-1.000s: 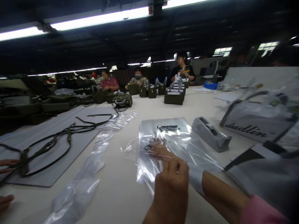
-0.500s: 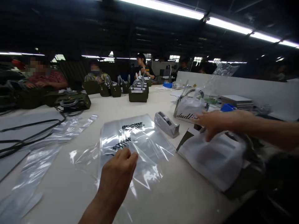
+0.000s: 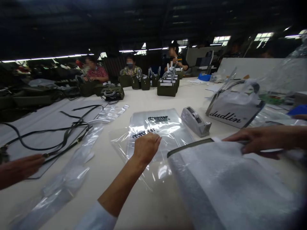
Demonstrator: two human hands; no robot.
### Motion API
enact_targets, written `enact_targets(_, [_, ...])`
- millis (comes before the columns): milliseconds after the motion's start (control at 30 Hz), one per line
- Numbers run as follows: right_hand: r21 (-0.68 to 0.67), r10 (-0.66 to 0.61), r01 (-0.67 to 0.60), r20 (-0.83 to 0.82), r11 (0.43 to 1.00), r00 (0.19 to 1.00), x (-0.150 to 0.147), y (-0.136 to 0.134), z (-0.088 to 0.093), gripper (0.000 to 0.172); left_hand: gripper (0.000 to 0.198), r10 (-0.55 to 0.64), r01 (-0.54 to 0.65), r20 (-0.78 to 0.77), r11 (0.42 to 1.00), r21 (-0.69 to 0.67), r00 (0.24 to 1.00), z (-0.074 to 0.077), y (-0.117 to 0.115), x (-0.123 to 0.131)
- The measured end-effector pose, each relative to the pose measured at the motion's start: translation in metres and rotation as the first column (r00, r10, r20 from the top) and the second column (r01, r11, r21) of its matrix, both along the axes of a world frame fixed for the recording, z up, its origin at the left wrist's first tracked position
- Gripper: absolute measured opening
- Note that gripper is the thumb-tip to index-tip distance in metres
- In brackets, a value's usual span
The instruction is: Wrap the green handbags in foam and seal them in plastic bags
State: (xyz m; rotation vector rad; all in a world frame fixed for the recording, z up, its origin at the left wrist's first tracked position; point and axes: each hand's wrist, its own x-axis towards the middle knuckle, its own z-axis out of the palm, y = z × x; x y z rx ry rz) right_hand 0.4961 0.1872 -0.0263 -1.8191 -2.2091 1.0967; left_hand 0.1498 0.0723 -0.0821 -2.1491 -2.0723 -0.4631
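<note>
Bag-handling step rn, imo: left hand (image 3: 146, 146) is closed, prob pinching the clear plastic bag (image 3: 163, 172) on the table (image 3: 103, 179); right hand (image 3: 260, 140) grips the top of the wrapped bag (image 3: 227, 182) just beside it. Next move prob needs steady hold on both.

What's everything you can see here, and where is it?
Table: one, white, throughout
Printed plastic bags: stacked, count unclear, clear, centre
Tape dispenser: one, grey, right of bags
"dudlin" handbag: one, white-covered, right
Nearer handbag: one, whitish-covered, lower right
Straps: several, dark olive, left
Board: one, pale grey, under straps
Plastic film: count unclear, clear, left of centre
Boxy handbags: many, olive, far side
Unidentified objects: two, blue, right
Co-workers: at least three, mixed clothing, far side
Co-worker's hand: one, bare, at straps
Left hand: one, bare, centre, apparently pinching a bag
Right hand: one, bare, at nearer handbag's top
</note>
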Motion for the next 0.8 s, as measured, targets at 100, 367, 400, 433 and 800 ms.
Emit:
enact_targets(100, [-0.536,0.241,-0.332,-0.235,0.776,0.942,-0.045,-0.023,-0.047,0.023,0.032,-0.006,0.006,-0.018,1.0,0.015,1.0,0.006,0.001,0.005])
enact_targets(367, [-0.508,0.03,-0.245,-0.394,0.826,0.919,-0.037,-0.026,-0.103,0.037,0.02,-0.277,0.275,-0.087,0.961,-0.042,0.957,0.008,-0.047,-0.01])
enact_targets(400, [-0.512,-0.004,-0.216,-0.395,0.831,0.919,-0.033,-0.028,-0.107,0.04,0.021,-0.266,0.265,-0.083,0.964,-0.029,0.96,0.003,-0.054,-0.013])
enact_targets(433, [-0.512,-0.045,-0.186,-0.406,0.839,0.913,-0.03,-0.029,-0.111,0.041,0.024,-0.223,0.223,-0.083,0.975,-0.011,0.971,-0.002,-0.061,-0.015])
enact_targets(800, [-0.545,-0.479,0.178,-0.479,0.819,0.736,-0.059,-0.067,-0.127,0.033,0.006,0.03,-0.019,-0.023,0.924,0.382,0.999,-0.047,-0.095,-0.009])
